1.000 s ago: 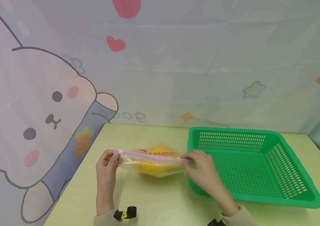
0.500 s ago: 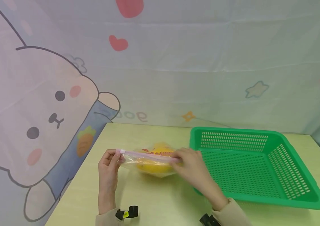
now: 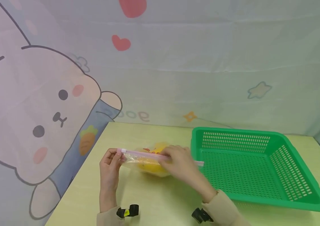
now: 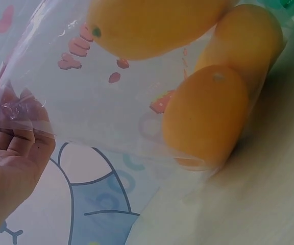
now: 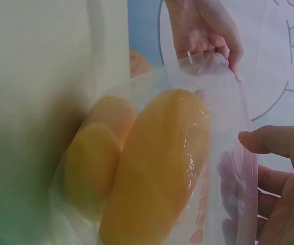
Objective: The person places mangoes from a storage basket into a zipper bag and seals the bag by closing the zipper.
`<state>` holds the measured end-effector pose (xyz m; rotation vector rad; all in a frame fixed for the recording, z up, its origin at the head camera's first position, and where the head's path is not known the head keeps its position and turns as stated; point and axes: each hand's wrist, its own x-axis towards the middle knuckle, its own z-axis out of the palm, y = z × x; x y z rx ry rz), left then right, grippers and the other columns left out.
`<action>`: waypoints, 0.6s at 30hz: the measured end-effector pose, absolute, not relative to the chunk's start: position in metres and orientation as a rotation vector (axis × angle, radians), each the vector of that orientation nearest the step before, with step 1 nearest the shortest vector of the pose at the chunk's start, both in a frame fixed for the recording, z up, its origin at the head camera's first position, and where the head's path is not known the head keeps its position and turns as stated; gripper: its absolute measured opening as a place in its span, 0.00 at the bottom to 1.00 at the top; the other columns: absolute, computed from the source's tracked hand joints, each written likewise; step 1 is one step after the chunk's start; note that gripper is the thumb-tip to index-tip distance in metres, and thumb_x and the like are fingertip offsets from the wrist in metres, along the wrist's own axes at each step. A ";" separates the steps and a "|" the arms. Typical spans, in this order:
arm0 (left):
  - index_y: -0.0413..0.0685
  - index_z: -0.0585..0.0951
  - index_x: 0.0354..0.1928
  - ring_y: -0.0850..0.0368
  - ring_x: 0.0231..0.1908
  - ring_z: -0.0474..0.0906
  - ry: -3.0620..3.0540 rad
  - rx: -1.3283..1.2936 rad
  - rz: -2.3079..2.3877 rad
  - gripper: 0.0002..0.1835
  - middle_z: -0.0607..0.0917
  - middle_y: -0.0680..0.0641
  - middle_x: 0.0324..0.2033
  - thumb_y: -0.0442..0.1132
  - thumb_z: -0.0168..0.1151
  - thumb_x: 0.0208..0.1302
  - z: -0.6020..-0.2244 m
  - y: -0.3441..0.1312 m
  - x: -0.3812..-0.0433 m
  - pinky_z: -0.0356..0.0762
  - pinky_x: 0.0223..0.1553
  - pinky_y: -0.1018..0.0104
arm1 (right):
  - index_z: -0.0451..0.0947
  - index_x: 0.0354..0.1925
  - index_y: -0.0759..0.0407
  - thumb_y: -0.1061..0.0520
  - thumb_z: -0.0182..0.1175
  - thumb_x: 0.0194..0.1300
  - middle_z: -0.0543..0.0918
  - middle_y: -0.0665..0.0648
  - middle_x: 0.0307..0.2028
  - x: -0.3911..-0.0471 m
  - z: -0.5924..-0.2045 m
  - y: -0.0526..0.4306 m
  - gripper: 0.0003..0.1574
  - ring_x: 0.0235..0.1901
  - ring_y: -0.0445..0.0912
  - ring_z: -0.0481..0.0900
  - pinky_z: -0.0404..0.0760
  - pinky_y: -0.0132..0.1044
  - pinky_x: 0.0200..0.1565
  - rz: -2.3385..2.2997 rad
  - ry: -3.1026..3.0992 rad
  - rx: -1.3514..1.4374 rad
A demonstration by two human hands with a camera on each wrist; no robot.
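A clear zip bag [image 3: 131, 159] with red print and a pink zip strip [image 3: 144, 154] stands above the table. Inside it lie yellow-orange mangoes [image 4: 206, 115]; three show in the left wrist view. My left hand [image 3: 110, 171] pinches the strip's left end, beside a white slider [image 3: 124, 150]. Further right, my right hand [image 3: 182, 164] pinches the strip between thumb and fingers. The strip's right end pokes out past that hand. In the right wrist view the thumb [image 5: 267, 140] lies on the near face, with the other fingers behind the strip.
A green plastic basket [image 3: 264, 201] with slotted walls stands on the table to the right, close to the right hand. Behind the pale table [image 3: 148, 204] hangs a printed cloth [image 3: 205, 69] with a cartoon rabbit. Black wrist cameras [image 3: 129, 211] sit by both sleeves.
My right hand has moved left along the zip strip from its right end, which now shows beyond the hand. The left hand keeps its grip beside the slider.
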<state>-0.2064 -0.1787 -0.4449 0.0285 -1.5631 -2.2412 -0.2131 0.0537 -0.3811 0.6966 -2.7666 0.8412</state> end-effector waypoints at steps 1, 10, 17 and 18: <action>0.47 0.78 0.31 0.64 0.27 0.75 -1.557 0.028 -2.244 0.06 0.80 0.55 0.25 0.33 0.56 0.68 -0.445 -0.178 -0.207 0.79 0.35 0.75 | 0.84 0.36 0.50 0.51 0.65 0.58 0.86 0.47 0.35 -0.214 -0.381 0.052 0.07 0.37 0.44 0.77 0.68 0.41 0.43 0.844 -2.770 0.701; 0.47 0.78 0.31 0.65 0.27 0.75 -1.543 0.028 -2.255 0.06 0.80 0.55 0.25 0.32 0.56 0.67 -0.445 -0.179 -0.209 0.78 0.35 0.75 | 0.84 0.35 0.50 0.51 0.64 0.59 0.83 0.45 0.31 -0.220 -0.377 0.031 0.07 0.32 0.41 0.74 0.65 0.38 0.41 0.848 -2.779 0.763; 0.47 0.78 0.31 0.65 0.28 0.74 -1.561 0.038 -2.249 0.06 0.80 0.55 0.25 0.32 0.56 0.67 -0.444 -0.179 -0.206 0.78 0.34 0.75 | 0.84 0.33 0.51 0.49 0.65 0.59 0.80 0.44 0.26 -0.221 -0.374 0.012 0.08 0.29 0.40 0.70 0.65 0.39 0.41 0.801 -2.786 0.811; 0.48 0.78 0.31 0.65 0.28 0.74 -1.560 0.044 -2.248 0.06 0.79 0.55 0.25 0.32 0.56 0.67 -0.444 -0.179 -0.206 0.78 0.34 0.75 | 0.84 0.34 0.51 0.49 0.65 0.59 0.80 0.44 0.26 -0.221 -0.373 0.010 0.08 0.29 0.40 0.71 0.66 0.39 0.42 0.799 -2.781 0.819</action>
